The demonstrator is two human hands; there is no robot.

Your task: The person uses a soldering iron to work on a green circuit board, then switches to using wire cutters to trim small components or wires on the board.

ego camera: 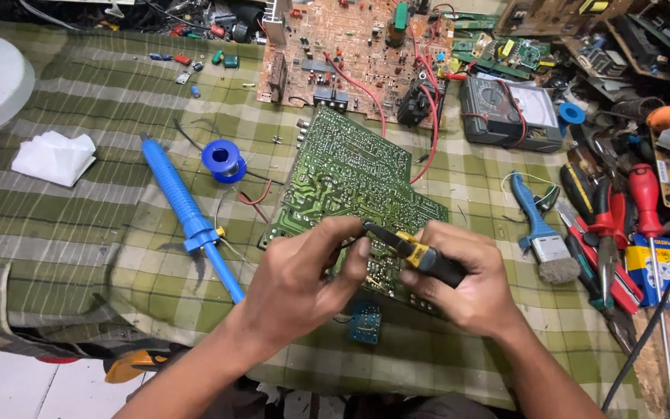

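Right hand (463,283) grips a black-and-yellow-handled soldering iron (416,252) over the green printed circuit board (350,182), centre of table. Left hand (304,279) pinches closed at the tip; contents hidden.

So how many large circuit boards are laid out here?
2: a green board under both hands, and a brown board behind it at the top. Smaller boards sit in the clutter; some may be hidden.
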